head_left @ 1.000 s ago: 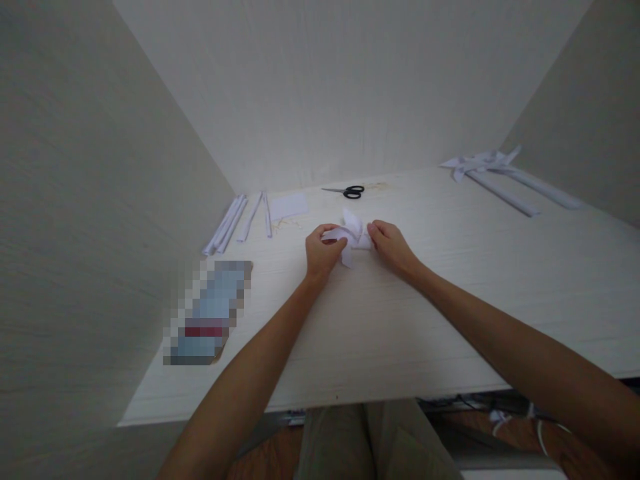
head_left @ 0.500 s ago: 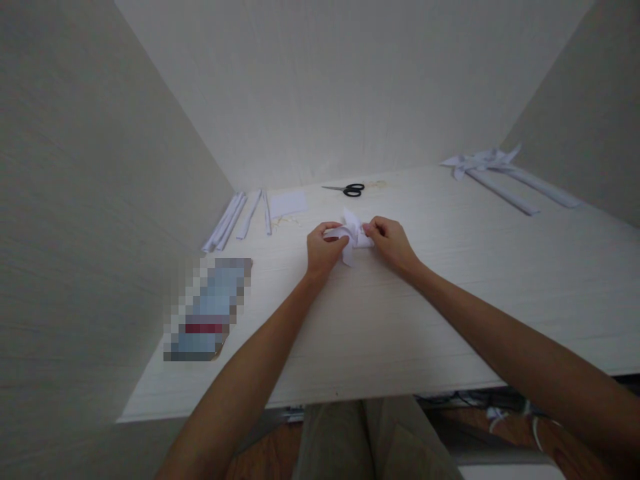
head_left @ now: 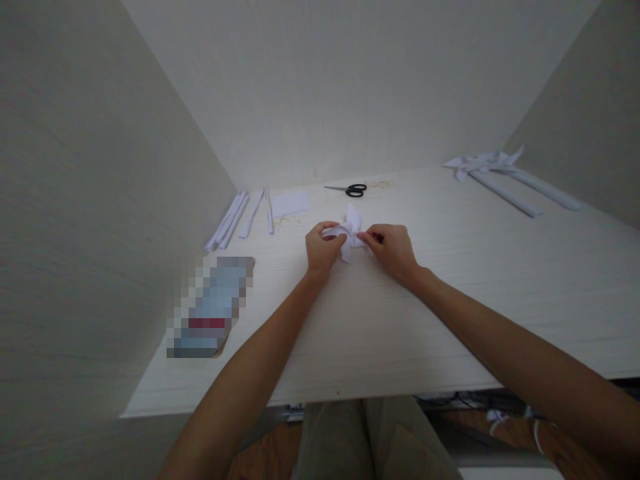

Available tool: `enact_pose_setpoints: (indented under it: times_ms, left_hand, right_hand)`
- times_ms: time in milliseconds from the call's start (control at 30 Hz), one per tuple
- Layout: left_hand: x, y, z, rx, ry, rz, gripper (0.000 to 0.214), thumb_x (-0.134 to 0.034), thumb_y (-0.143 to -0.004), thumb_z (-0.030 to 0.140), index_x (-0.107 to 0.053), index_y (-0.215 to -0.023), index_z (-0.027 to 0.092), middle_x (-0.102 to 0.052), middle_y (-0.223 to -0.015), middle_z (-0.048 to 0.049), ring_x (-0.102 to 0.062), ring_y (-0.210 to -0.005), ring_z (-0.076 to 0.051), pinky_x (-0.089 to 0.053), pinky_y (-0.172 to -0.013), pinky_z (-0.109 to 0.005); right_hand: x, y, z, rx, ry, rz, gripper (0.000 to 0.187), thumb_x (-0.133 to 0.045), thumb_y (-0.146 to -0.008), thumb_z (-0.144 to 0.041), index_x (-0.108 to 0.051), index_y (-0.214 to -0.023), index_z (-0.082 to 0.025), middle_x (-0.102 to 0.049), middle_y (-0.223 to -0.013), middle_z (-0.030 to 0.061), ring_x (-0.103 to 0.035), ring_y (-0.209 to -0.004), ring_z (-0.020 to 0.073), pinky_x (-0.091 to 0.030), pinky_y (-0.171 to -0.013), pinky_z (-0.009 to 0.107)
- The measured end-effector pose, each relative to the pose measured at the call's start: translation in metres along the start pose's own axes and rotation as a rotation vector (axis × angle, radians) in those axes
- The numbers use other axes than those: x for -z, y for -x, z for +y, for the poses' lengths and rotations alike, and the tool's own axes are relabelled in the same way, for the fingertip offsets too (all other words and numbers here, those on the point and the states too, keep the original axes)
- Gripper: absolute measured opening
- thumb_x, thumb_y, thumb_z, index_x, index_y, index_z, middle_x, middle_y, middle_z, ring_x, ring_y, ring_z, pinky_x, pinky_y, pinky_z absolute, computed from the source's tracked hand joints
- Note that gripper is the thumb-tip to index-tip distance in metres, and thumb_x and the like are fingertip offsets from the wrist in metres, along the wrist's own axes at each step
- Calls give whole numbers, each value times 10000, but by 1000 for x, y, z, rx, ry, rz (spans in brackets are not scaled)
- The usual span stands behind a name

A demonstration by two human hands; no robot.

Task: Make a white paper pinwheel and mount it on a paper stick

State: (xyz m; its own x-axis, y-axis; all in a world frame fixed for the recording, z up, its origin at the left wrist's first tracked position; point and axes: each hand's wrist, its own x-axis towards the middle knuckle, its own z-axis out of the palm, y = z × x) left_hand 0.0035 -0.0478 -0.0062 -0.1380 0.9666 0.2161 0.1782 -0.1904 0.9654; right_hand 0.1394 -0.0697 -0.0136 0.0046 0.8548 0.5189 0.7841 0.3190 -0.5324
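A white paper pinwheel (head_left: 354, 219) with curved blades is between my hands over the middle of the table. My left hand (head_left: 323, 252) is closed on its left side, thumb across the front near the centre and fingers behind a curled blade. From the right, my right hand (head_left: 394, 248) pinches at the pinwheel close to its centre, thumb and forefinger together. Its fingertips cover that spot, so any small piece there is hidden. Beyond the pinwheel lie scissors (head_left: 354, 191) with black handles, blades pointing left.
Rolled paper sticks (head_left: 227, 223) and a square paper sheet (head_left: 291, 203) lie at the back left. Pale string-like scraps (head_left: 287, 221) are below the sheet. A blurred phone-like object (head_left: 215, 303) is at left. Two finished-looking pinwheels on paper sticks (head_left: 505, 192) lie back right. Walls enclose the table (head_left: 380, 347).
My right fingers have shifted slightly left toward the pinwheel's centre. The top blade stands a little higher and wider. My left hand keeps its hold, and the whole view has shifted slightly.
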Motion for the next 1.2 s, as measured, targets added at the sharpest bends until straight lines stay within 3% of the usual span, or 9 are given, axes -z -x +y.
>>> enact_pose_setpoints:
  times_ms: [167, 433, 667, 900, 1200]
  left_hand:
    - [-1, 2, 2, -11, -28, -2, 242, -588, -528, 106, -600, -769, 110, -602, -620, -20, -562, -543, -120, -403, -470, -193]
    - [-1, 0, -2, -7, -22, -10, 230, -584, -527, 98, -599, -755, 126, -611, -641, -12, -558, -542, -113, -422, -490, -203]
    - [-1, -1, -1, -43, -46, -4, 217, -587, -528, 99, -600, -742, 134, -631, -694, -24, -575, -563, -119, -441, -510, -211]
    - [-1, 2, -2, -76, -77, -41, 203, -589, -544, 110, -598, -745, 141, -604, -584, 6, -551, -502, -108, -410, -460, -195]
    - [-1, 2, -2, -148, -35, -79, 122, -557, -623, 132, -659, -688, 142, -656, -657, -7, -596, -632, -126, -453, -599, -224]
  right_hand:
    - [1, 0, -3, -27, 96, -56, 429, -400, -815, -376, -501, -458, -160, -440, -440, -4, -330, -427, 96, -194, -455, 247]
    - [-2, -1, 5, 24, -34, -94, 301, -510, -759, -342, -613, -563, -138, -554, -504, 14, -409, -455, 98, -260, -481, 229]
    - [2, 0, 0, 29, 110, -111, 403, -419, -821, -339, -580, -506, -146, -545, -481, 30, -413, -458, 111, -251, -493, 251]
    - [0, 0, 3, 81, -9, -39, 280, -503, -770, -296, -632, -577, -140, -607, -564, 45, -487, -509, 127, -304, -521, 244]
    - [-2, 2, 2, 38, -146, -10, 122, -554, -732, -274, -557, -701, -155, -565, -524, -10, -485, -473, 108, -324, -503, 216]
